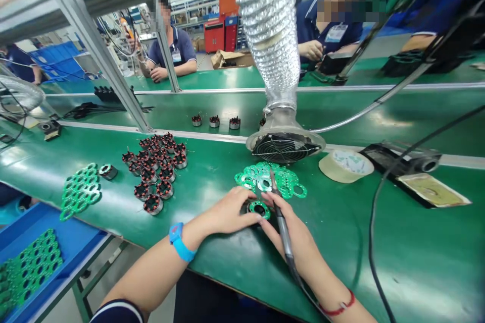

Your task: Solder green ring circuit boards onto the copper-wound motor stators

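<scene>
My left hand, with a blue wristband above it, is closed around the near side of a small motor stator topped by a green ring-shaped circuit board. My right hand grips a soldering iron, its tip pointing away from me and upward. Fingertips of the right hand also rest at the edge of the ring board. Just beyond both hands lies a pile of green ring boards. To the left stands a cluster of stators with copper windings.
A fume extraction hood hangs low over the boards. Right of it are a tape roll and a soldering iron stand with a sponge. A black cable crosses the right side. A board panel lies left. Co-workers sit opposite.
</scene>
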`<state>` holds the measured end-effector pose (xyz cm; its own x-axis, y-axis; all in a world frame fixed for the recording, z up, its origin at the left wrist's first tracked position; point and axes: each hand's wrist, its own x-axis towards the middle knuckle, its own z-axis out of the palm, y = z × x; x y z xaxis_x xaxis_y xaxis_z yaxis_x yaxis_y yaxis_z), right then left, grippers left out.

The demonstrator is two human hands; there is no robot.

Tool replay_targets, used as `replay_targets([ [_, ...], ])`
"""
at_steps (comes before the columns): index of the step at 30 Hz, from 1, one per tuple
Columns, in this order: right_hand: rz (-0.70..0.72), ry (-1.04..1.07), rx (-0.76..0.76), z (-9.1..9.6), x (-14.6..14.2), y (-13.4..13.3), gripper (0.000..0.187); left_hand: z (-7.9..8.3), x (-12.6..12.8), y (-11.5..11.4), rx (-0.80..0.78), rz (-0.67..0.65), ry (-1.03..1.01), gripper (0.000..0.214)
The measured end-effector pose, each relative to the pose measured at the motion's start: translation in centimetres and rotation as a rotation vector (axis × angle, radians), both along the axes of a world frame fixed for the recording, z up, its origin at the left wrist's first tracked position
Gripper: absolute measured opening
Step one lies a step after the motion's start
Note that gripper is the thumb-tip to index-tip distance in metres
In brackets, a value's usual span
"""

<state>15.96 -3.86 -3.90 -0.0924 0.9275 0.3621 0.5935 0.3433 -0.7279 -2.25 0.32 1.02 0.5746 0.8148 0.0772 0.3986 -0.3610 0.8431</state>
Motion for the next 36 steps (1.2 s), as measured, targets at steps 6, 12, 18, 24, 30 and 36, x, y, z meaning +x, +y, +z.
replay_targets([
  [6, -0.068, 0.258, -0.110, -0.1, -0.2, 0.8, 0.045, -1.2, 0.4, -0.4, 0.127, -0.004, 0.102, 0.066],
  [12, -0.192, 0.301, -0.094, 0.7, -0.2, 1.1, 0.042, -2.1, 1.5, -0.9, 0.190, 0.034, 0.135, 0.045],
  [18, -0.260, 0.301, -0.104, 1.1, -0.7, -0.2, 0.042, -1.9, 2.5, -1.8, 0.275, 0.117, 0.282, 0.045],
  [24, -0.282, 0.277, -0.115, -0.1, -2.9, -2.9, 0.052, -2.3, 3.0, -1.2, 0.261, 0.124, 0.312, 0.037],
  [30, -0.208, 0.180, -0.090, 0.6, -0.8, -2.3, 0.049, -0.9, 1.7, -1.3, 0.165, -0.009, 0.273, 0.058],
  [36, -0.285, -0.076, 0.103, 2.8, 7.9, 1.4, 0.044, 5.6, -4.5, 7.2, 0.200, 0.232, 0.292, 0.071],
])
